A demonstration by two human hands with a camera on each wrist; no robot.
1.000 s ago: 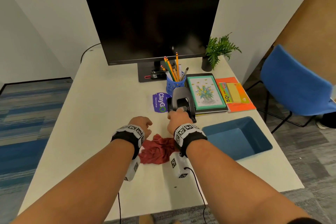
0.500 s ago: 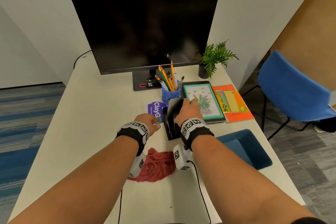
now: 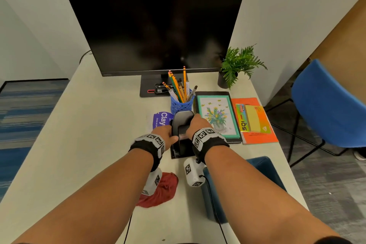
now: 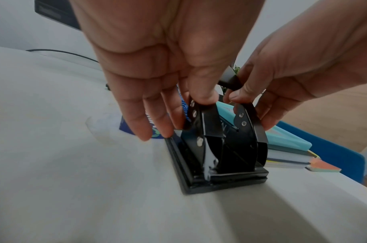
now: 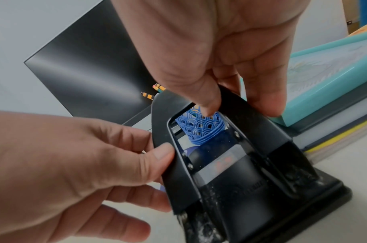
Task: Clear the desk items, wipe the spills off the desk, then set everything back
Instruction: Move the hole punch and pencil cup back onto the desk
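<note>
The desk (image 3: 83, 144) carried a monitor (image 3: 156, 27) along its far edge, with bare surface open to the left. A blue bin (image 3: 265, 166) sat at the near right, a red cloth (image 3: 162, 190) near centre. The hole punch (image 3: 181, 136) stood flat on the desk just left of the stacked notebooks (image 3: 215, 117) and near the pencil cup (image 3: 181, 105). The left hand (image 3: 165, 134) pinched its left lever edge; the right hand (image 3: 198, 125) pinched the right edge.
</note>
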